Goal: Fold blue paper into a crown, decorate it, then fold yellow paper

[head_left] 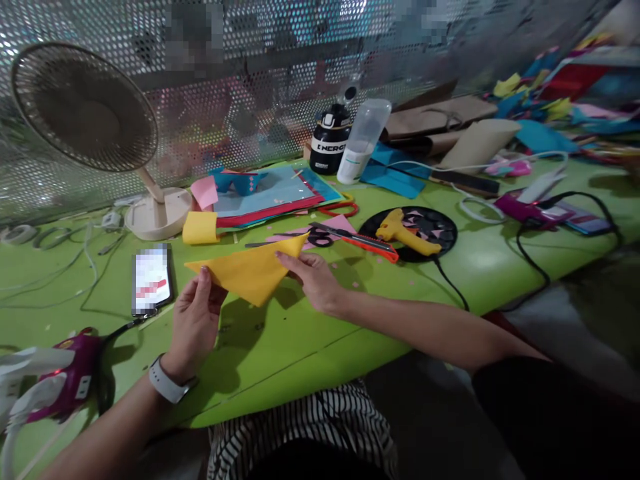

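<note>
A sheet of yellow paper [255,270], folded into a triangle, is held above the table with its point facing me. My left hand [197,310] pinches its left corner, thumb on top. On the other side my right hand [316,280] grips the paper near its right corner, thumb also on top. Just beyond the paper lie black-handled scissors [320,235] and a red utility knife [373,245] on pink paper. A yellow glue gun [407,233] rests on a round black tray [450,232] to the right.
A desk fan [85,110] stands at the back left, with a phone [151,280] in front. Coloured sheets [270,197], a black bottle [327,143] and a clear bottle [364,140] stand behind. Purple power strips [75,373] with cables flank the green table [280,360].
</note>
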Available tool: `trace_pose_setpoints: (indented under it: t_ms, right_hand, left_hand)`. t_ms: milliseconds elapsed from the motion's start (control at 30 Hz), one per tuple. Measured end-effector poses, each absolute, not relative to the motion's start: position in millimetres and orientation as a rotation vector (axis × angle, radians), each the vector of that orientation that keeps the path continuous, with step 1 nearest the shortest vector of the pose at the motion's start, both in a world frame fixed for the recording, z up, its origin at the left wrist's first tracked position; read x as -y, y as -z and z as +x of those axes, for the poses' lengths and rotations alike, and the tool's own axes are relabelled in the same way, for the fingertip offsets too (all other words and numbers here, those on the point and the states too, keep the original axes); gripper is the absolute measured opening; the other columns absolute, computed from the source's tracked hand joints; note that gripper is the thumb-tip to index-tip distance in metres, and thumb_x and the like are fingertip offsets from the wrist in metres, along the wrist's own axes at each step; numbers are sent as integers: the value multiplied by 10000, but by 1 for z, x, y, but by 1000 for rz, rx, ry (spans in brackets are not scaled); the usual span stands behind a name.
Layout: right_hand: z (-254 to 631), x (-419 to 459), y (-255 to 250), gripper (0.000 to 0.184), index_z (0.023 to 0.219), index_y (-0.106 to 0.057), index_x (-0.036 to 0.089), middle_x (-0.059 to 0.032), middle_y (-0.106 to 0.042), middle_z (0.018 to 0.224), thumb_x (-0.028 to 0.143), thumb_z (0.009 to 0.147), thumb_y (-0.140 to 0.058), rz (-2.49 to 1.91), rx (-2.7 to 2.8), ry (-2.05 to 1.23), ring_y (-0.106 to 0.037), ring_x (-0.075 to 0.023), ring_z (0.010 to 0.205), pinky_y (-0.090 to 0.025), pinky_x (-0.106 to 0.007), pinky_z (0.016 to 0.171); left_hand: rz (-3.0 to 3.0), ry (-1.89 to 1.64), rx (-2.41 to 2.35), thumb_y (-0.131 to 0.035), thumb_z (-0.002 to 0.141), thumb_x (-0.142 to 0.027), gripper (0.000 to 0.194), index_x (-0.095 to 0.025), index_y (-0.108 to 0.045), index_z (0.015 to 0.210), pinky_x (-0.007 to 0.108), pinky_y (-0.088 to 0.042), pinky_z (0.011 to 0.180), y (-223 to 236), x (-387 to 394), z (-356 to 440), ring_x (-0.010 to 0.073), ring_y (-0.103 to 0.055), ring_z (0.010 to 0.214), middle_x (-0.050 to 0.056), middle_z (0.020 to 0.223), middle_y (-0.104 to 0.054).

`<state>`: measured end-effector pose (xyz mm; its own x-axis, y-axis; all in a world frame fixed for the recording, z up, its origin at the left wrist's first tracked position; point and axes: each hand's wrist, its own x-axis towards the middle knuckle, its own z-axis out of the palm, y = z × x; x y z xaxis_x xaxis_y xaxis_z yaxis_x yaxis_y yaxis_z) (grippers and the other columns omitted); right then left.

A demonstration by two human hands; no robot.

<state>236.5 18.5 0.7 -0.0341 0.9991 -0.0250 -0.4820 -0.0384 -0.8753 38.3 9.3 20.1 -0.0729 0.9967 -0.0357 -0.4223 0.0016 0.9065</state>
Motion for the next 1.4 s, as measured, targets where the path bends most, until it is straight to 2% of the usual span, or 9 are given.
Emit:
trace_pose_setpoints:
  t_ms: [133, 333, 533, 700, 800, 967, 1167, 1300, 1400]
  right_hand:
    - [240, -23, -2, 242, 758, -752, 233, -13, -729, 814, 450, 670, -810, -819, 852, -1368, -670, -177, 837, -530, -391, 891]
    - [246, -28, -6, 244, 692, -717, 222, 20, -661, 681, 443, 648, -812, -863, 913, -1234, -582, -123, 656, -515, -310, 709]
    - [246, -31, -4, 276, 775, -688, 221, 21, -674, 788, 420, 640, -823, -844, 868, -1234, -596, -118, 727, -506, -315, 769]
    - [248, -33, -3, 317, 747, -634, 209, 27, -674, 776, 399, 611, -848, -811, 854, -1228, -615, -116, 716, -524, -292, 737]
    - [249, -32, -4, 287, 737, -641, 210, 29, -664, 754, 448, 687, -792, -798, 882, -1220, -615, -114, 704, -526, -272, 717]
    - [252, -31, -4, 259, 770, -695, 219, 23, -686, 753, 478, 766, -690, -828, 876, -1161, -631, -137, 691, -534, -284, 698]
    - [255, -32, -5, 205, 717, -694, 216, 12, -698, 731, 415, 761, -668, -874, 885, -1109, -651, -155, 692, -548, -309, 706]
    - [258, -30, -9, 262, 733, -682, 209, -8, -708, 770, 468, 726, -723, -867, 864, -1081, -673, -175, 726, -568, -336, 709]
    - [258, -25, -10, 396, 856, -699, 210, -34, -726, 856, 577, 713, -730, -842, 940, -1257, -688, -187, 806, -578, -344, 742]
  left_hand:
    - [829, -1451, -971, -806, 739, -435, 271, -203, -709, 839, 193, -549, 699, -20, -14, 35, 103, -682, 788, -6, 833, -704]
    - [854, -1457, -980, -786, 771, -412, 254, -189, -708, 867, 179, -516, 628, -18, -17, 32, 93, -647, 703, -15, 730, -655]
    - [850, -1468, -998, -841, 683, -444, 317, -189, -709, 817, 203, -544, 729, -21, -18, 33, 109, -680, 813, 11, 895, -723]
    - [833, -1486, -1003, -853, 666, -435, 324, -174, -699, 780, 188, -532, 670, -20, -19, 33, 96, -662, 752, -2, 851, -714]
    - [862, -1483, -987, -825, 714, -424, 294, -172, -698, 796, 198, -531, 685, -18, -20, 31, 91, -650, 739, -2, 870, -709]
    - [867, -1485, -990, -821, 726, -412, 280, -171, -698, 800, 179, -500, 608, -17, -20, 30, 63, -592, 627, -33, 753, -659]
    - [875, -1463, -1001, -840, 687, -435, 320, -174, -700, 806, 199, -522, 677, -18, -19, 31, 95, -650, 744, 3, 854, -701]
    - [868, -1471, -986, -840, 691, -426, 311, -170, -695, 793, 196, -514, 655, -17, -19, 32, 88, -636, 697, -3, 807, -693]
    - [843, -1492, -971, -845, 688, -417, 304, -169, -700, 786, 190, -515, 662, -16, -18, 32, 74, -616, 664, -13, 777, -684]
